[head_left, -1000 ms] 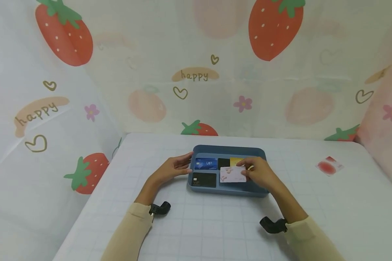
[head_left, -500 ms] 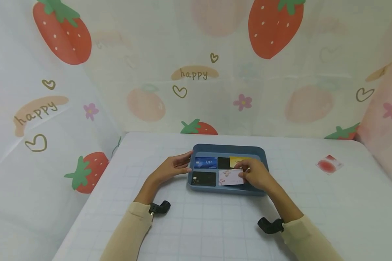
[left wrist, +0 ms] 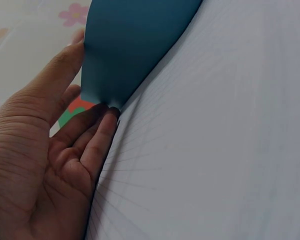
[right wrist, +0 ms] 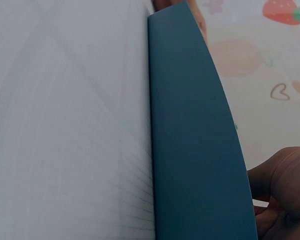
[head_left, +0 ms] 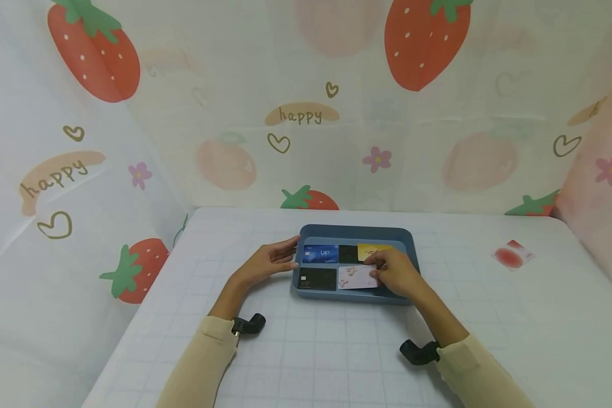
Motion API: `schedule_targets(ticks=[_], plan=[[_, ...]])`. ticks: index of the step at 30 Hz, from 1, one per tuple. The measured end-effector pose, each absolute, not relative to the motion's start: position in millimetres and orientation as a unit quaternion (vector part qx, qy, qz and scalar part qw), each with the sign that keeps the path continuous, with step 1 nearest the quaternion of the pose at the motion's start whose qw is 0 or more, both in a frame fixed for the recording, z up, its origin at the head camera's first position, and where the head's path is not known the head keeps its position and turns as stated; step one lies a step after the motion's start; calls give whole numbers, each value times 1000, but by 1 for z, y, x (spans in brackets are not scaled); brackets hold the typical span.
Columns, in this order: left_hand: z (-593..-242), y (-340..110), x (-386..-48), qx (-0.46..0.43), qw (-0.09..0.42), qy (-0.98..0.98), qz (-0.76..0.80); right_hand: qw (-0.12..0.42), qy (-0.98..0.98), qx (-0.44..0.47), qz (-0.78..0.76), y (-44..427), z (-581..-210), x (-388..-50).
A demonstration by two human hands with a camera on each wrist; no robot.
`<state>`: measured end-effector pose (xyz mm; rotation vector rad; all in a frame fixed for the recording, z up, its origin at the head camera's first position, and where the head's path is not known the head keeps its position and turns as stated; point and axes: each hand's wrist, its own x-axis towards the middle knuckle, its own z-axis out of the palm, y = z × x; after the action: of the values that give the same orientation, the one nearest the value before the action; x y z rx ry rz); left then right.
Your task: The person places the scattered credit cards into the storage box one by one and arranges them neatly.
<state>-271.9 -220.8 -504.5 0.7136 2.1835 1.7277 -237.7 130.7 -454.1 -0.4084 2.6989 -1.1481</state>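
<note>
A blue-grey tray [head_left: 357, 231] lies on the white table, its outer wall filling much of both wrist views. My left hand [head_left: 267, 262] touches the tray's left end with extended fingers; the left wrist view shows the fingertips against the tray wall [left wrist: 135, 45]. Over the tray's front right part, my right hand [head_left: 399, 276] pinches the right edge of a white card with a pink floral print [head_left: 355, 276]. That card lies low in the tray, beside a black VIP card [head_left: 317, 279]. Behind are a blue VIP card [head_left: 320, 254] and a yellow-and-black card [head_left: 369, 251], partly hidden by my right fingers.
The table [head_left: 306, 351] has a faint grid cover. A red-and-white printed patch [head_left: 511, 256] shows at the right; whether it is a loose thing cannot be told. A strawberry-patterned curtain [head_left: 306, 164] stands behind and at both sides.
My right hand has brought the floral card left and down, up beside the black VIP card. My left hand has stayed at the tray's left end.
</note>
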Motion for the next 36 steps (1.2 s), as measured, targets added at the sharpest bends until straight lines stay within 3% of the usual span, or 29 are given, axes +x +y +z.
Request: schedule_targets(ticks=[36], plan=[[-505,-221,-274,239,134,762,587,87,923,-149,-344,126,-456,-236]])
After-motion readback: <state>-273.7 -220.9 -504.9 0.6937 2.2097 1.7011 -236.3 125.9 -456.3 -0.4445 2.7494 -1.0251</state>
